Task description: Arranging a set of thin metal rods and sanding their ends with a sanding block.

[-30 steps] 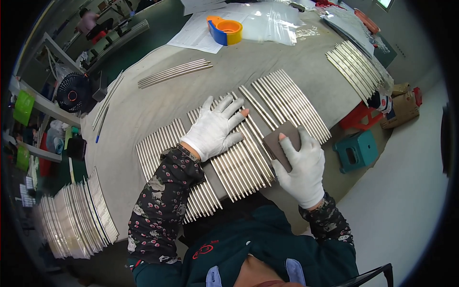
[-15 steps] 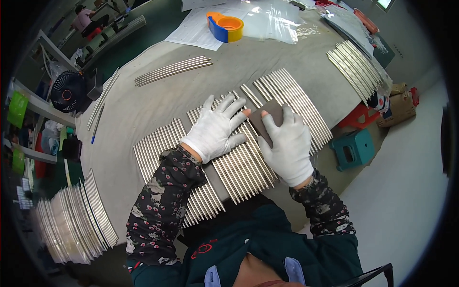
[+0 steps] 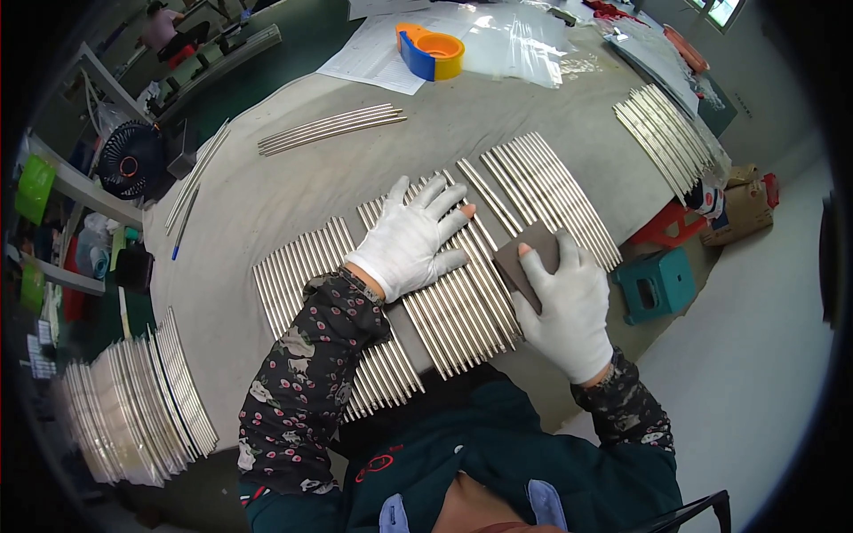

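My left hand [image 3: 409,240], in a white glove with bare fingertips showing, lies flat with fingers spread over a middle group of slim metal rods [image 3: 458,324]. My right hand [image 3: 573,311], gloved alike, grips a grey-brown rectangular sanding block [image 3: 545,251] near the lower part of the right-hand group of rods [image 3: 555,191]. Its underside is hidden, so I cannot tell whether it touches them. Further left, another group of rods [image 3: 289,275] lies side by side, partly under my left forearm.
On the grey tabletop [image 3: 240,213] lie several loose rods [image 3: 329,129], a pen [image 3: 182,233] and a tape dispenser [image 3: 431,55] on papers. Rod stacks stand at left [image 3: 138,404] and far right [image 3: 662,138]. A small fan [image 3: 131,164] is left; a teal stool [image 3: 656,284] is right.
My right hand has moved right and toward me with the sanding block, uncovering rods where it was. My left hand stays flat on the rods; the whole view shifts slightly.
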A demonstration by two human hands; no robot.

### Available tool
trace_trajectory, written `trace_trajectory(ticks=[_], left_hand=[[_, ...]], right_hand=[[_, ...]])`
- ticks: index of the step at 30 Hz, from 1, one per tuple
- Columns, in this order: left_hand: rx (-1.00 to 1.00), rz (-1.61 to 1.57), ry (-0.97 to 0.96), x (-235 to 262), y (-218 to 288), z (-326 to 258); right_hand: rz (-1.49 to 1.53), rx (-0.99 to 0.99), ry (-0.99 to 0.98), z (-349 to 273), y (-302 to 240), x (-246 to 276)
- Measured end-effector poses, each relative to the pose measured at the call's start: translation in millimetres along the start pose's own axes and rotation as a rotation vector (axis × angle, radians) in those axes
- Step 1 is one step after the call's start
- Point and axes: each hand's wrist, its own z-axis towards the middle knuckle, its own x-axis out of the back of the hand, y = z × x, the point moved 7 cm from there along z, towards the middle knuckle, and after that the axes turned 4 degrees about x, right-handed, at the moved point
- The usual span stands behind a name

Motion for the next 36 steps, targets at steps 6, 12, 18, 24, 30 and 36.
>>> trace_trajectory(ticks=[6, 12, 18, 24, 30, 36], left_hand=[[-0.040, -0.007, 0.027, 0, -1, 2], [-0.027, 0.019, 0.009, -1, -1, -1], [-0.027, 0.039, -0.001, -3, -2, 0], [-0.031, 0.062, -0.024, -3, 0, 3], [-0.042, 0.128, -0.021, -7, 9, 23], [-0.015, 0.128, -0.042, -5, 16, 43]], right_hand=[[-0.006, -0.055, 0.072, 22, -3, -9], [0.118, -0.176, 0.082, -38, 30, 36], [0.177, -0.263, 0.146, -60, 42, 34], [0.183, -0.314, 0.179, -73, 56, 30], [0.175, -0.346, 0.184, -81, 65, 26], [0.174, -0.375, 0.198, -88, 72, 27]])
